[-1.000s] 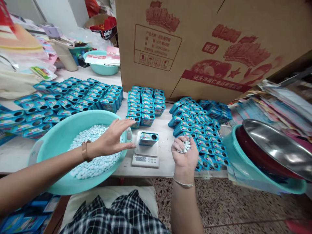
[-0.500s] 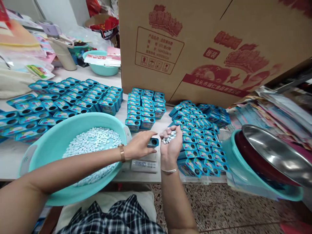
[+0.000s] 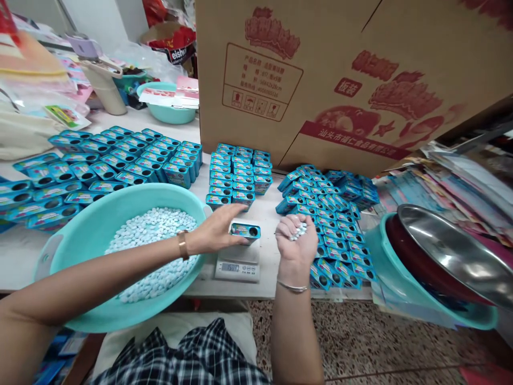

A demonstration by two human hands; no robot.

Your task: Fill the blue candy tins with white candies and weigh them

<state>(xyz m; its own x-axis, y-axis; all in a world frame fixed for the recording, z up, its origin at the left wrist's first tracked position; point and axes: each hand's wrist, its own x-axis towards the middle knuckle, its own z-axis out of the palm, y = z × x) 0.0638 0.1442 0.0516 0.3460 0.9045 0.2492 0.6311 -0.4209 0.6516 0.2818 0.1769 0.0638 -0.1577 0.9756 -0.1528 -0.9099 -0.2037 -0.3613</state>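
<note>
A small blue box (image 3: 245,230) with a round dark hole in its top stands on a white digital scale (image 3: 237,271). My left hand (image 3: 214,229) is around the box's left end, fingers spread, with a gap between the forefinger and the box; whether the thumb touches it I cannot tell. My right hand (image 3: 295,243) is curled to the right of the scale, holding a clump of small pale tablets (image 3: 298,232). Under my left forearm lies a large turquoise basin (image 3: 76,227) with a heap of the same pale tablets (image 3: 154,227).
Rows of blue boxes (image 3: 132,152) stand behind the basin, with another block (image 3: 232,174) behind the scale and more boxes (image 3: 336,230) on the right. A big cardboard carton (image 3: 304,69) closes off the back. Stacked metal bowls (image 3: 452,240) stand at the right edge.
My left hand has drawn a little to the left, and more of the box on the scale shows. My right hand, with the tablets, has moved right and slightly nearer me.
</note>
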